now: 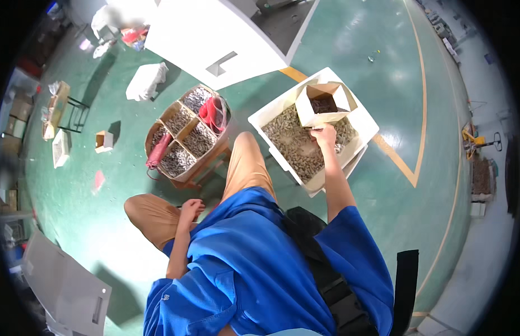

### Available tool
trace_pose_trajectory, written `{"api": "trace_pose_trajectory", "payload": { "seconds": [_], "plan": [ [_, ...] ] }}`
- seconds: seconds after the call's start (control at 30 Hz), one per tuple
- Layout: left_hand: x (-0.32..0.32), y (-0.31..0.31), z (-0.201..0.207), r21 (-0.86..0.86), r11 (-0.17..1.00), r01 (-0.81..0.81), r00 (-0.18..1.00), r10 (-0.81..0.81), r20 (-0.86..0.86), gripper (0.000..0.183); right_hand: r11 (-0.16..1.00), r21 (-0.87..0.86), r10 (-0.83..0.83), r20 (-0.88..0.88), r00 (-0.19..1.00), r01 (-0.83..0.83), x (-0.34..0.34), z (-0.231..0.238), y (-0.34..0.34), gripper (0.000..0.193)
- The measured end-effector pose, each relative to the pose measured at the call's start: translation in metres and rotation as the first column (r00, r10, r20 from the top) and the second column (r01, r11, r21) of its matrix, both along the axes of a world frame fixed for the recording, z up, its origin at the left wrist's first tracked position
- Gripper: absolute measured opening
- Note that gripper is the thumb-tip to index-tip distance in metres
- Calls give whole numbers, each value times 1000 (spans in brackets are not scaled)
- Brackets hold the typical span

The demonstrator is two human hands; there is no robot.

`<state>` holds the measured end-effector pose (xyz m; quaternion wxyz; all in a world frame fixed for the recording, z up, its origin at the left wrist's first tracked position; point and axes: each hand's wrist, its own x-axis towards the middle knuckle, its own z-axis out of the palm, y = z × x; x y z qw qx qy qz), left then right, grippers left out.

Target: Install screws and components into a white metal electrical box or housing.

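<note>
My right hand [323, 135] reaches into a white plastic bin [366, 120] on the right. Its fingers are closed beside the near side of an open cardboard box [313, 115]; what they hold, if anything, is too small to make out. Many small, dull metal-looking pieces [296, 151] cover the bin's bottom, and darker ones lie inside the box. Near my left thigh, my left hand [191, 211] rests with its fingers loosely stretched and nothing visible in them.
At front left stands a divided tub [188, 137] with several compartments of small metal pieces. A red glove-like item [214, 113] and a red pouch-like item [158, 151] lie on it. A white cabinet [220, 39] stands ahead; a small carton [104, 141] sits on the green floor.
</note>
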<state>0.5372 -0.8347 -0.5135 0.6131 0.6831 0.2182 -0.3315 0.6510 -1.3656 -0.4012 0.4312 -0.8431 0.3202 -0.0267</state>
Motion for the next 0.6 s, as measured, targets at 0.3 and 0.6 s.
{"api": "trace_pose_trajectory", "payload": {
  "seconds": [0.3,0.6],
  "plan": [
    [13,-31,36,7,989,150,977,-149,151,23,820,-548,119,-124,985,-167,-10,-3,23,18],
    [107,-73,206,457,854,250,388,-520,760,19,675,-550,270,-437,858,-492,-6,4,38,16]
  ]
}}
